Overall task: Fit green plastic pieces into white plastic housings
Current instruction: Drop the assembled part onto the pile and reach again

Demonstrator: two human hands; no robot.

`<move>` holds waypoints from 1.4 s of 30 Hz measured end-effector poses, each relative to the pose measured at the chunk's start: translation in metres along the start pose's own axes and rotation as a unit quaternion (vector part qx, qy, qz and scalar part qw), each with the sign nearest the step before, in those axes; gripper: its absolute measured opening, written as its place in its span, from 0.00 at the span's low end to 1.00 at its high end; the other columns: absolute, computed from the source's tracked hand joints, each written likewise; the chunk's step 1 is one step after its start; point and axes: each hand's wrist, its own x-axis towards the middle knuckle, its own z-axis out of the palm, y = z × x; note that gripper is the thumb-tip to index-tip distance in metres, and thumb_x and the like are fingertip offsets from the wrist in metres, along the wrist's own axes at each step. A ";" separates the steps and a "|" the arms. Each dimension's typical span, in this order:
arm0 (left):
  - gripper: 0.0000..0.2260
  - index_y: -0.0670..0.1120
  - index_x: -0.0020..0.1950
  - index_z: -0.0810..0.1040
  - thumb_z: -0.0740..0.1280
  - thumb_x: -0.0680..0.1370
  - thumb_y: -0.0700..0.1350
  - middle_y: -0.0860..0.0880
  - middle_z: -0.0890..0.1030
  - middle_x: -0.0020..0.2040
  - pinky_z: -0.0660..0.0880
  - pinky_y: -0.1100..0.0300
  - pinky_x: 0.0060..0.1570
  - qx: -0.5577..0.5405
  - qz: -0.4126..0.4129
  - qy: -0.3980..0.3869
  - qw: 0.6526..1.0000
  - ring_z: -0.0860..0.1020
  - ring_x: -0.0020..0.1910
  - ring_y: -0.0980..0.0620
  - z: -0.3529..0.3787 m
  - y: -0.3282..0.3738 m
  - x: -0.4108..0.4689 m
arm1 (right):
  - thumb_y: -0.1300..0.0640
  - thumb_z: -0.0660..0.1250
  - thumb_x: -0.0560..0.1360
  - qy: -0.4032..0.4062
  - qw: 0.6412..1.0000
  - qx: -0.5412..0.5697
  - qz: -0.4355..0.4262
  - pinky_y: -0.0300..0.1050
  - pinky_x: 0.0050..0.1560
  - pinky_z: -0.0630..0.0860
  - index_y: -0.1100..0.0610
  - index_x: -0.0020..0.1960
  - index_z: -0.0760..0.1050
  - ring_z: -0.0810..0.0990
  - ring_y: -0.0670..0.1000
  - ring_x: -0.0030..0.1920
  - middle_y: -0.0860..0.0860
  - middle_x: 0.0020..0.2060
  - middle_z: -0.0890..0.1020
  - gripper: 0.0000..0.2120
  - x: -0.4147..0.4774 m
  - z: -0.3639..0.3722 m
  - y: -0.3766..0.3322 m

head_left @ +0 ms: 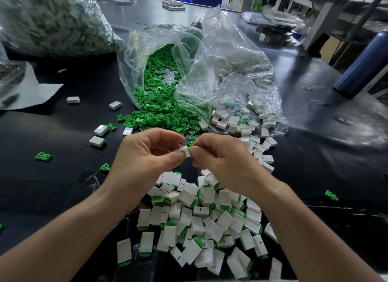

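Above the black surface [52, 187], the left grip [147, 155] pinches a small white rectangular plastic housing [185, 151]. The right grip [222, 159] pinches a green plastic piece [191, 148] at the housing's mouth. Best to square the piece to the opening, then press straight in until it seats.

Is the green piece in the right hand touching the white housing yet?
Touching. The head view shows the green piece, pinched by the right hand, butting against the white housing held by the left hand, with no gap.
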 end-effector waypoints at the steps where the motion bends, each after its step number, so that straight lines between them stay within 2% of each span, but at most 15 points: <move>1: 0.07 0.49 0.37 0.82 0.72 0.60 0.42 0.51 0.83 0.33 0.74 0.70 0.31 -0.003 0.000 0.001 1.000 0.79 0.31 0.59 0.000 0.000 0.000 | 0.56 0.62 0.77 -0.003 1.000 -0.004 -0.002 0.59 0.44 0.76 0.54 0.39 0.74 0.79 0.57 0.41 0.52 0.34 0.80 0.09 0.000 0.000 -0.001; 5: 0.10 0.46 0.40 0.81 0.72 0.60 0.41 0.51 0.83 0.33 0.74 0.70 0.31 -0.005 -0.004 0.003 1.000 0.79 0.31 0.60 0.000 0.000 0.000 | 0.56 0.60 0.78 -0.005 1.000 -0.017 -0.004 0.56 0.46 0.75 0.47 0.36 0.70 0.79 0.54 0.42 0.44 0.32 0.77 0.13 -0.001 -0.001 -0.004; 10: 0.12 0.47 0.42 0.80 0.72 0.59 0.42 0.49 0.83 0.31 0.75 0.68 0.30 0.008 -0.011 -0.014 1.000 0.79 0.30 0.57 -0.002 0.003 -0.001 | 0.56 0.59 0.78 -0.016 0.997 -0.071 -0.030 0.48 0.38 0.71 0.53 0.38 0.70 0.74 0.51 0.35 0.47 0.31 0.75 0.10 -0.004 -0.001 -0.007; 13: 0.13 0.48 0.44 0.80 0.72 0.60 0.40 0.49 0.82 0.31 0.74 0.69 0.30 0.027 -0.003 -0.034 0.999 0.79 0.29 0.58 -0.005 0.005 -0.001 | 0.57 0.59 0.78 -0.023 0.989 -0.132 -0.061 0.49 0.38 0.69 0.54 0.39 0.70 0.73 0.53 0.36 0.51 0.33 0.75 0.09 -0.005 -0.001 -0.010; 18: 0.17 0.51 0.45 0.79 0.73 0.66 0.31 0.48 0.83 0.31 0.75 0.67 0.31 0.095 0.033 -0.061 0.993 0.78 0.29 0.57 -0.007 0.006 -0.002 | 0.58 0.58 0.78 -0.053 0.968 -0.224 -0.099 0.51 0.41 0.66 0.58 0.42 0.72 0.70 0.53 0.38 0.47 0.34 0.70 0.08 -0.006 -0.002 -0.015; 21: 0.18 0.52 0.47 0.79 0.73 0.66 0.31 0.48 0.83 0.32 0.76 0.63 0.33 0.116 0.039 -0.073 0.990 0.78 0.30 0.55 -0.007 0.006 -0.002 | 0.60 0.58 0.78 -0.070 0.959 -0.250 -0.111 0.52 0.41 0.65 0.61 0.44 0.73 0.68 0.52 0.38 0.48 0.34 0.69 0.08 -0.007 -0.003 -0.017; 25: 0.19 0.52 0.48 0.78 0.73 0.65 0.32 0.47 0.83 0.32 0.77 0.63 0.33 0.122 0.041 -0.095 0.987 0.79 0.30 0.55 -0.007 0.007 -0.004 | 0.61 0.58 0.77 -0.092 0.947 -0.285 -0.118 0.52 0.42 0.67 0.59 0.45 0.73 0.71 0.54 0.39 0.48 0.36 0.70 0.06 -0.007 -0.002 -0.016; 28: 0.19 0.50 0.49 0.78 0.73 0.60 0.39 0.47 0.82 0.31 0.75 0.66 0.30 0.057 0.020 -0.075 0.995 0.79 0.29 0.56 -0.005 0.009 -0.003 | 0.60 0.58 0.78 -0.060 0.967 -0.222 -0.109 0.51 0.37 0.66 0.56 0.41 0.69 0.70 0.54 0.36 0.48 0.33 0.71 0.08 -0.007 -0.003 -0.015; 30: 0.19 0.48 0.49 0.78 0.72 0.59 0.40 0.47 0.82 0.30 0.73 0.69 0.29 0.011 0.001 -0.060 0.998 0.78 0.28 0.57 -0.003 0.008 -0.001 | 0.57 0.59 0.78 -0.037 0.985 -0.150 -0.079 0.50 0.36 0.68 0.55 0.38 0.70 0.73 0.53 0.34 0.51 0.31 0.74 0.10 -0.006 -0.005 -0.012; 32: 0.19 0.47 0.49 0.78 0.71 0.59 0.41 0.48 0.82 0.31 0.74 0.68 0.29 -0.022 -0.014 -0.055 0.998 0.79 0.29 0.57 -0.001 0.007 0.000 | 0.50 0.58 0.78 -0.019 0.998 -0.054 -0.014 0.46 0.35 0.70 0.57 0.36 0.73 0.75 0.48 0.32 0.49 0.29 0.76 0.16 -0.004 -0.006 -0.010; 34: 0.18 0.47 0.49 0.78 0.71 0.59 0.40 0.49 0.82 0.31 0.75 0.67 0.32 -0.049 -0.018 -0.051 0.997 0.80 0.31 0.57 -0.001 0.007 0.000 | 0.40 0.54 0.73 -0.015 0.996 0.069 0.061 0.40 0.32 0.70 0.57 0.35 0.76 0.74 0.44 0.29 0.49 0.28 0.78 0.23 -0.002 -0.007 -0.008; 36: 0.18 0.45 0.49 0.78 0.71 0.59 0.40 0.49 0.83 0.32 0.76 0.67 0.32 -0.064 -0.015 -0.053 0.996 0.80 0.31 0.57 -0.001 0.007 -0.001 | 0.37 0.51 0.70 -0.054 0.974 0.188 0.112 0.36 0.31 0.68 0.57 0.36 0.77 0.76 0.45 0.30 0.50 0.30 0.80 0.27 -0.002 -0.005 -0.008; 39: 0.18 0.45 0.48 0.79 0.72 0.59 0.42 0.48 0.83 0.33 0.76 0.64 0.31 -0.089 -0.013 -0.054 0.994 0.78 0.30 0.54 -0.002 0.007 -0.001 | 0.37 0.51 0.67 -0.146 0.914 0.344 0.160 0.37 0.32 0.68 0.60 0.39 0.76 0.77 0.46 0.32 0.51 0.33 0.81 0.28 -0.002 0.004 -0.014; 42: 0.18 0.46 0.47 0.79 0.72 0.58 0.42 0.47 0.82 0.33 0.76 0.63 0.29 -0.102 -0.009 -0.056 0.993 0.77 0.29 0.52 -0.002 0.007 -0.001 | 0.39 0.51 0.67 -0.167 0.870 0.428 0.177 0.36 0.30 0.68 0.61 0.39 0.73 0.75 0.46 0.30 0.52 0.31 0.78 0.26 -0.001 0.010 -0.020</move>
